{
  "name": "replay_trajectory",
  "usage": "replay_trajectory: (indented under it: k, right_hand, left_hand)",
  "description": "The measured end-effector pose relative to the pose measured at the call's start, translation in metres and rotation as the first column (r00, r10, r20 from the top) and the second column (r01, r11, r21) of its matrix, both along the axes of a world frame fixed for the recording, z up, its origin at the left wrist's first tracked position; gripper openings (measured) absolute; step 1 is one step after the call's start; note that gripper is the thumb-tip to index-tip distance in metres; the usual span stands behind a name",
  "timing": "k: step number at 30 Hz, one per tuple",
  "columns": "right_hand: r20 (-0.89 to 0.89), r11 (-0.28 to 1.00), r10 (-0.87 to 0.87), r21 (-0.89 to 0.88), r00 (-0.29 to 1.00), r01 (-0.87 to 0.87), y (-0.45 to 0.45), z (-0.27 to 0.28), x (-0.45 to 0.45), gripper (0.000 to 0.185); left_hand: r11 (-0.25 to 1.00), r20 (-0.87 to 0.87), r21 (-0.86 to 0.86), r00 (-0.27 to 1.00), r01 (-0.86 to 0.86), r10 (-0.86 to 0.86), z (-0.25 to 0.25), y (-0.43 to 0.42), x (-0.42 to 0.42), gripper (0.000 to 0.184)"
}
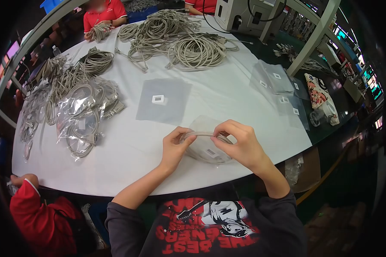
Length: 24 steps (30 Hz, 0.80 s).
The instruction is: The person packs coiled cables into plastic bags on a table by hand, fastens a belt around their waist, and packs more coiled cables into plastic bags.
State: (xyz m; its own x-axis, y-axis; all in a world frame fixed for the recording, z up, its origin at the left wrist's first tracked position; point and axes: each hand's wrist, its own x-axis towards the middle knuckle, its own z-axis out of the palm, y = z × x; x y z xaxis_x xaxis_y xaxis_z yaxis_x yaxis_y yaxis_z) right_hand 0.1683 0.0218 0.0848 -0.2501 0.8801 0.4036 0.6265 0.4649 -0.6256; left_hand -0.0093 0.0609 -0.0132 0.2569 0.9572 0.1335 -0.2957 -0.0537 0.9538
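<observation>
A coiled light-grey cable (202,134) is between my hands, near the front edge of the table. My left hand (173,147) pinches the coil on its left side with thumb and fingers. On the other side, my right hand (241,142) grips the coil at its upper right. A clear plastic bag (210,123) with a white label shows around and behind the coil; I cannot tell how far the cable sits inside it. Farther up the table, a flat stack of clear bags (171,112) carries a small white block of labels (158,99).
Bagged cables (79,118) lie in a pile at the left. Loose cable coils (197,52) are heaped at the back of the white table (128,167). More labelled bags (278,81) lie at the right edge, near a metal post (315,40). Co-workers in red (105,16) are at the table.
</observation>
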Motion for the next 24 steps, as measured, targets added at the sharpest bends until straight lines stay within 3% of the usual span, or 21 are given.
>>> replay_trajectory:
  k: [12,14,16,18,19,24]
  right_hand:
    - [-0.139,0.999,-0.032,-0.013,0.990,0.031,-0.009,-0.007,0.011,0.014]
    - [-0.478,0.950,-0.215,0.100,0.852,0.296,-0.010,-0.003,0.011,0.016]
    - [-0.629,0.896,-0.259,0.127,0.733,0.426,-0.010,-0.005,0.014,0.017]
    - [-0.706,0.971,-0.238,-0.192,0.667,0.143,-0.013,-0.034,0.016,0.019]
    - [-0.744,0.944,-0.243,-0.329,0.622,-0.025,-0.012,-0.046,0.017,0.020]
    - [-0.852,0.943,-0.304,-0.333,0.425,0.007,0.001,-0.070,0.019,0.020]
  left_hand:
    - [0.998,0.049,-0.040,0.997,-0.058,0.060,-0.007,0.002,-0.001,0.014]
    - [0.997,0.044,-0.050,0.997,-0.061,0.064,-0.011,0.006,-0.005,0.014]
    - [0.996,0.094,-0.038,0.992,-0.077,0.080,-0.017,0.012,-0.007,0.014]
    - [0.996,0.116,-0.023,0.989,-0.085,0.087,-0.016,0.013,-0.004,0.014]
    - [0.998,0.110,-0.001,0.992,-0.060,0.060,-0.015,0.011,-0.002,0.014]
    - [0.997,0.053,0.021,0.996,-0.069,0.067,0.014,0.004,0.004,0.017]
